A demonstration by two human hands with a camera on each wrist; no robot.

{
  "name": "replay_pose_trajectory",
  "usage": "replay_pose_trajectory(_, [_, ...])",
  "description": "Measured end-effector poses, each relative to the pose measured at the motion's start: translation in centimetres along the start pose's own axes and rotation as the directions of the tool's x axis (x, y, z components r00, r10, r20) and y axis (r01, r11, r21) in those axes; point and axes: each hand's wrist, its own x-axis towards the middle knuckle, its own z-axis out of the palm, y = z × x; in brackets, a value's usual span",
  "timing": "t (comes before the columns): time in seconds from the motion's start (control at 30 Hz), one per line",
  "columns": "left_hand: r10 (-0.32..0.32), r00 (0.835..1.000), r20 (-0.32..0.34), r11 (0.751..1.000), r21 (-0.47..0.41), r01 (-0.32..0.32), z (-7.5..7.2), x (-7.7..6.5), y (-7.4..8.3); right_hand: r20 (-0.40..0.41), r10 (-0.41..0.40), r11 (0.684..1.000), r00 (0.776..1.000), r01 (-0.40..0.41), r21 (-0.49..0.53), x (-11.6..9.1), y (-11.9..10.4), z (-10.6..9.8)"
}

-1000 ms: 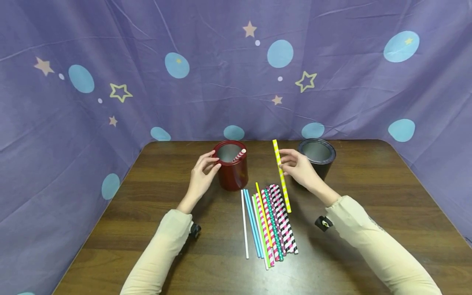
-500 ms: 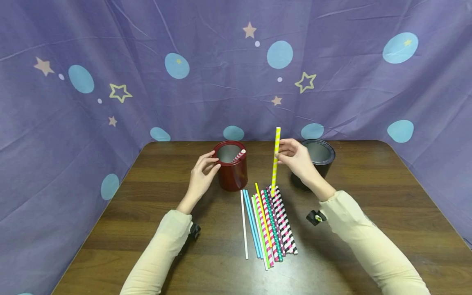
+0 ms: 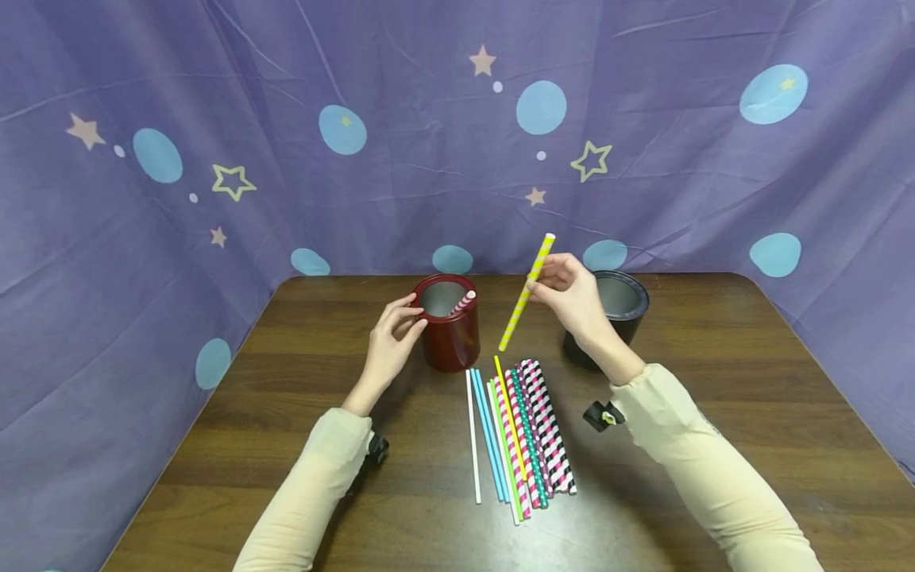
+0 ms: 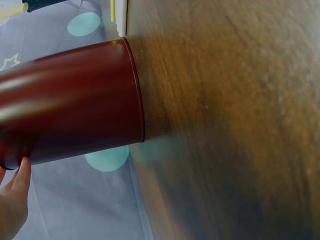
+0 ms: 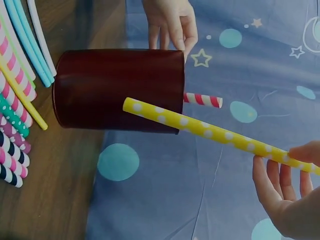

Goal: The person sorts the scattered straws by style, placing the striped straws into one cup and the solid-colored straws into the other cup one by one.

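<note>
My right hand (image 3: 575, 302) pinches a yellow paper straw (image 3: 524, 295) with white dots near its upper part. The straw leans, its lower end toward the dark red can (image 3: 452, 343); in the right wrist view that end overlaps the can's side. My left hand (image 3: 389, 342) rests its extended fingertips and thumb at the left of the can's rim. A red-and-white striped straw (image 5: 202, 99) sticks out of the can. In the left wrist view the can's wall (image 4: 75, 95) fills much of the frame, with a fingertip against it.
Several straws lie side by side before the can, including a white one (image 3: 474, 437), a green dotted one (image 3: 530, 437) and black-and-pink striped ones (image 3: 550, 429). A black can (image 3: 620, 318) stands behind my right hand. A purple patterned curtain (image 3: 457, 159) hangs behind the wooden table (image 3: 272, 445).
My right hand has moved up and left with the yellow straw, whose lower end has swung left toward the red can. My left hand has stayed at the can's rim.
</note>
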Motion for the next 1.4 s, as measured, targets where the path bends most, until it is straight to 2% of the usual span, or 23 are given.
replay_pose_trajectory(0.27, [0.018, 1.000, 0.011, 1.000, 0.005, -0.018, 0.1, 0.0, 2.6, -0.015, -0.042, 0.998, 0.999, 0.043, 0.050, -0.2, -1.0, 0.4])
replay_pose_trajectory(0.53, [0.010, 1.000, 0.015, 1.000, 0.010, -0.010, 0.1, 0.0, 2.9, -0.016, -0.086, 0.986, 0.996, 0.087, 0.142, -0.3, -2.3, 0.9])
replay_pose_trajectory(0.63, [0.012, 1.000, 0.015, 1.000, 0.006, -0.012, 0.0, 0.0, 2.8, -0.028, -0.110, 0.983, 0.994, 0.113, 0.148, 0.0, -2.0, 1.1])
replay_pose_trajectory(0.7, [0.014, 1.000, 0.015, 1.000, 0.008, -0.015, 0.0, 0.0, 2.7, -0.024, -0.122, 0.974, 0.992, 0.124, 0.189, 0.2, -1.6, 1.1])
replay_pose_trajectory(0.73, [0.015, 1.000, 0.015, 1.000, 0.006, -0.015, 0.0, 0.0, 2.7, -0.011, -0.135, 0.965, 0.991, 0.134, 0.225, 1.6, 1.4, 0.4])
replay_pose_trajectory(0.8, [0.015, 1.000, 0.014, 1.000, 0.005, -0.015, 0.0, 0.0, 2.7, 0.001, -0.181, 0.948, 0.984, 0.174, 0.265, 3.3, 4.7, -0.5])
replay_pose_trajectory(0.87, [0.016, 1.000, 0.013, 1.000, 0.004, -0.016, 0.1, 0.0, 2.7, 0.000, -0.161, 0.945, 0.987, 0.154, 0.290, 4.6, 7.0, -1.0])
replay_pose_trajectory(0.93, [0.014, 1.000, 0.013, 1.000, 0.000, -0.014, 0.1, 0.0, 2.7, -0.008, -0.184, 0.942, 0.983, 0.179, 0.283, 5.9, 9.5, -1.5])
replay_pose_trajectory(0.97, [0.012, 1.000, 0.012, 1.000, -0.001, -0.012, 0.1, 0.0, 2.7, -0.026, -0.183, 0.951, 0.983, 0.184, 0.249, 5.1, 7.7, -0.9])
replay_pose_trajectory(1.03, [0.008, 1.000, 0.011, 1.000, -0.002, -0.008, 0.1, 0.0, 2.7, -0.040, -0.159, 0.956, 0.986, 0.164, 0.244, 4.5, 6.3, -0.2])
replay_pose_trajectory(1.1, [0.005, 1.000, 0.012, 1.000, -0.001, -0.005, 0.1, 0.0, 2.7, -0.038, -0.191, 0.945, 0.981, 0.195, 0.264, 4.1, 5.7, 0.3])
replay_pose_trajectory(1.2, [0.002, 1.000, 0.014, 1.000, 0.006, -0.002, 0.0, 0.0, 2.7, -0.052, -0.158, 0.951, 0.986, 0.166, 0.261, 3.0, 3.2, 1.5])
replay_pose_trajectory(1.3, [-0.003, 1.000, 0.015, 1.000, 0.016, 0.002, 0.0, 0.0, 2.7, -0.066, -0.145, 0.967, 0.987, 0.156, 0.203, 2.2, 1.5, 2.4])
replay_pose_trajectory(1.33, [-0.003, 1.000, 0.014, 1.000, 0.018, 0.003, 0.0, 0.0, 2.7, -0.076, -0.120, 0.978, 0.990, 0.130, 0.161, 1.7, 0.3, 2.9])
replay_pose_trajectory(1.4, [-0.003, 1.000, 0.015, 1.000, 0.019, 0.002, 0.0, 0.0, 2.8, -0.074, -0.107, 0.984, 0.992, 0.116, 0.133, 1.5, -0.3, 3.2])
